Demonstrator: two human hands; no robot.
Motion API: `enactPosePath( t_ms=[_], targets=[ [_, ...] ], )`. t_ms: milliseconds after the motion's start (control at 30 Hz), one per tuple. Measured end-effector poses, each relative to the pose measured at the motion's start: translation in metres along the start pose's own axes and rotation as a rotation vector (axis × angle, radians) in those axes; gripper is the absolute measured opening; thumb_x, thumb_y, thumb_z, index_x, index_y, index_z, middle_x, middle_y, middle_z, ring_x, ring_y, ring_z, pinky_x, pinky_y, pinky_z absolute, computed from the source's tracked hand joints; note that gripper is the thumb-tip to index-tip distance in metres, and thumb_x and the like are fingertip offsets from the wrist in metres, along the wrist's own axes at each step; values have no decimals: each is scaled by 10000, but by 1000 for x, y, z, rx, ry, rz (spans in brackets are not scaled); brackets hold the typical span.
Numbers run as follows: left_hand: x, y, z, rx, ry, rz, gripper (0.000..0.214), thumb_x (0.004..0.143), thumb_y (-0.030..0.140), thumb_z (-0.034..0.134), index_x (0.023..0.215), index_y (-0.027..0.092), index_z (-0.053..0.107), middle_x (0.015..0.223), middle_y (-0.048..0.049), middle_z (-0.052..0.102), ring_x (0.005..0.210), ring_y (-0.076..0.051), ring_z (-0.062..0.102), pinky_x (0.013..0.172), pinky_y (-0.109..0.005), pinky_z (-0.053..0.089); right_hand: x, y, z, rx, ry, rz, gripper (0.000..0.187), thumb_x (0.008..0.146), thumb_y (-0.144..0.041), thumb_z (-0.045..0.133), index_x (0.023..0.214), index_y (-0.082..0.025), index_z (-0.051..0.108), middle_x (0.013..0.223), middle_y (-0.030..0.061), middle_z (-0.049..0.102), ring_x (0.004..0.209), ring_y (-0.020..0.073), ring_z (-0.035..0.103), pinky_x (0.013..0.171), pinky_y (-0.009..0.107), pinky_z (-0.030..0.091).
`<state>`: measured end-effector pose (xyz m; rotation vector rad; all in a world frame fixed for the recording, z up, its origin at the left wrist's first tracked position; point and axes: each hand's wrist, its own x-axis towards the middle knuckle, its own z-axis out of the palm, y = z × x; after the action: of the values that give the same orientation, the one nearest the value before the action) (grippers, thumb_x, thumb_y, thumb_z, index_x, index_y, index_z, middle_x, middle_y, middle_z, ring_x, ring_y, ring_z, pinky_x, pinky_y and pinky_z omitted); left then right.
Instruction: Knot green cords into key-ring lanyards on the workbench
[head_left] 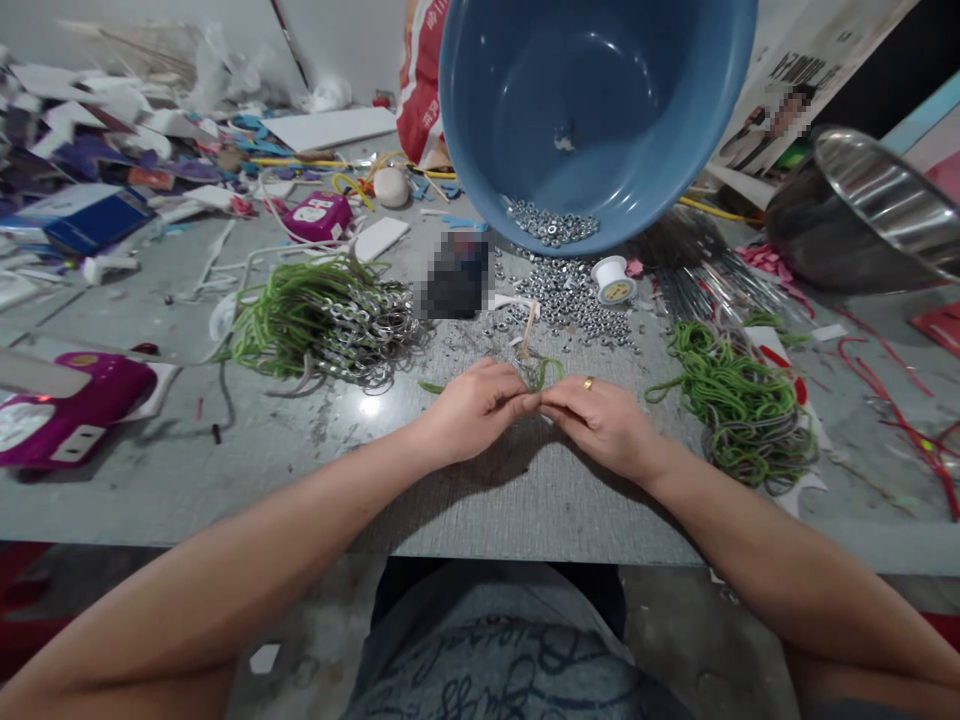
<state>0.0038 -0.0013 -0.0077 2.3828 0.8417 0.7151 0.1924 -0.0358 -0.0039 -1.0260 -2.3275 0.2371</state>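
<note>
My left hand (476, 405) and my right hand (600, 420) meet at the middle of the grey table (262, 470), fingertips pinched together. Between them they hold a green cord (546, 372) that loops up above the fingers, with a tail trailing left. My right hand wears a ring. Just beyond the hands lies a scatter of small metal nuts (570, 305), spilling from a tilted blue basin (592, 110). A pile of green cords with metal rings (322, 320) sits to the left. Another heap of green cords (739, 400) lies to the right.
A white thread spool (613, 280) stands by the nuts. A steel bowl (870, 210) is tilted at the far right. Magenta devices (67, 405) (319, 215) and paper and plastic clutter cover the left and back. Red cords (907, 420) lie at the right edge.
</note>
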Motion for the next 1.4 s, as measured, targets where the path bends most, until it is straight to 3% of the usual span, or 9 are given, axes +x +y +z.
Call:
enactPosePath(
  t_ms=[233,467,733,967,1400],
  targets=[
    [-1,0,2,13,54,7,125,837,191,524,725,156,566,728,-9,583,728,-130,500,699,-274,409,0,2,-2,23,-39,35,183,897,-228,446,893,-163,617,794,39,664,738,129,607,667,235,451],
    [-2,0,3,39,59,67,100,779,83,541,711,154,555,727,0,574,720,-122,497,697,-260,409,1,3,-4,28,-109,51,177,886,-223,455,841,-174,619,737,25,644,668,127,579,622,241,409],
    [-3,2,2,194,-38,32,83,766,172,545,756,150,625,755,-35,604,745,-165,509,722,-304,423,5,11,-11,-41,-172,43,184,850,-224,490,765,-176,646,871,67,605,807,178,555,730,325,400],
    [-1,3,3,335,-133,-43,128,740,176,554,785,161,673,739,-45,595,763,-189,492,727,-319,421,6,21,-12,-8,-196,59,166,824,-210,527,722,-180,655,842,54,600,800,170,545,757,337,403],
    [-2,0,9,386,-137,-47,135,755,219,567,804,176,685,752,-40,607,769,-191,491,735,-331,414,4,23,1,67,-198,113,128,808,-208,562,722,-175,650,823,44,601,800,167,537,771,335,400]
  ],
)
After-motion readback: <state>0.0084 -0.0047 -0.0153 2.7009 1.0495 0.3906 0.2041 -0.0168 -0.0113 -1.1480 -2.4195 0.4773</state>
